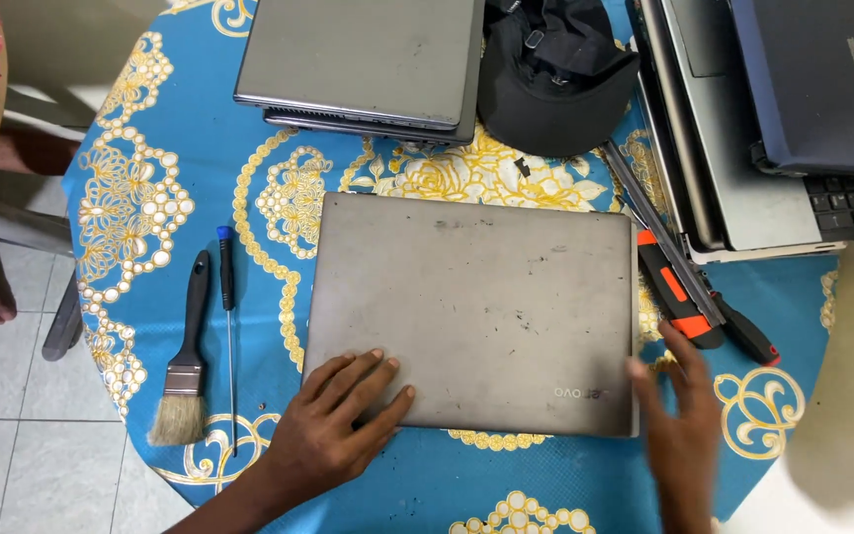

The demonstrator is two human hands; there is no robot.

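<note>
Near the table's front edge, spread fingers (373, 371) of the left hand (333, 425) press flat on a closed grey laptop (471, 311); the right hand (679, 420), open and blurred, sits at its right corner. Lid still shut, with a brush (185, 361) and screwdriver (227, 316) lying untouched on the blue tablecloth (130, 198).

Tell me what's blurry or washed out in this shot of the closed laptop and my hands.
Head view: the right hand is smeared by motion blur at the grey laptop edge; the left hand, flat on the lid, is sharp. The lower right corner beyond the table is overexposed. Light is soft and even, with no hard glare on the lid.
</note>
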